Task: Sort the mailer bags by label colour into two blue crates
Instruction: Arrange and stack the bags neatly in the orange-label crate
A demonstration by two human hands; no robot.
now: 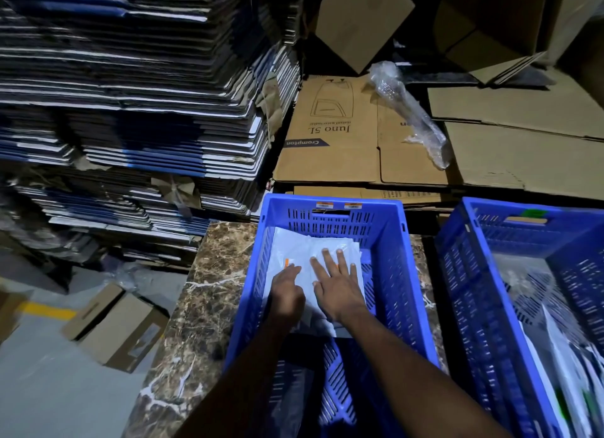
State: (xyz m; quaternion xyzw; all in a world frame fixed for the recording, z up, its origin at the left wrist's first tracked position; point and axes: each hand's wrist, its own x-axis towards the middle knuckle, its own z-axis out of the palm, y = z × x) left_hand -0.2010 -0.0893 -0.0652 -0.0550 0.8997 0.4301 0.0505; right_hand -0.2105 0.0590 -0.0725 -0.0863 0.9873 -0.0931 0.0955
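Note:
Two blue crates stand side by side on a marble-patterned table. The left crate (330, 210) carries orange stickers on its far rim and holds a white mailer bag (294, 246) with an orange label peeking out by my left hand. Both hands are inside this crate on the bag. My right hand (336, 279) lies flat with its fingers spread, pressing the bag down. My left hand (287, 287) rests on the bag's left part, fingers bent downward; I cannot see whether they pinch it. The right crate (470, 238) has a green sticker on its rim and holds several bags, blurred.
A tall stack of flattened cartons (130, 111) rises at the left behind the table (209, 294). Flattened brown cardboard (330, 133) and a bubble-wrap roll (408, 111) lie behind the crates. A small cardboard box (114, 326) sits on the grey floor at lower left.

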